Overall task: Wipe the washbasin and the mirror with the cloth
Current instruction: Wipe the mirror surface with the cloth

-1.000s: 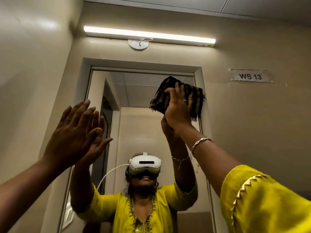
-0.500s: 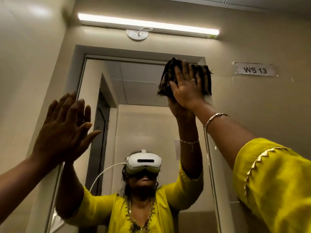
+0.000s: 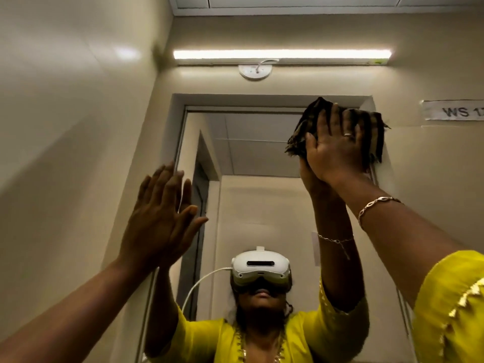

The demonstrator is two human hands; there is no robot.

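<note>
- Right hand (image 3: pixel 337 153) raised high, fingers straight and spread, palm pressing cloth (image 3: pixel 372 132) flat against the upper right corner of mirror (image 3: pixel 262 158).
- Cloth dark with brown stripes, folded into a thick wad, frayed edges sticking out left and right of the hand. Upper part overlapping the mirror's grey frame (image 3: pixel 262 99), right edge reaching past it onto the wall (image 3: pixel 432 166).
- No fingers curled round the cloth: kept in place only by palm and fingers pushing it against the surface.
- On one right finger a ring (image 3: pixel 348 134), on the right wrist a chain bracelet (image 3: pixel 377 205), at lower right a yellow sleeve (image 3: pixel 450 310) with gold zigzag trim.
- Left hand (image 3: pixel 159 221) lower down at the mirror's left edge, fingers straight and close together, thumb out to the right, holding nothing. Seemingly laid flat on the glass, meeting its own reflection.
- Hands well apart, right far higher than left.
- Reflected in the glass: both arms, a white headset (image 3: pixel 260 268) with a white cable (image 3: pixel 199 281), and a doorway (image 3: pixel 201 205) behind.
- Above the mirror: lit tube light (image 3: pixel 281 54), round white fitting (image 3: pixel 255 72) just beneath it.
- On the wall right of the cloth: paper label (image 3: pixel 455 111), cut off by the picture edge, reading "WS 1".
</note>
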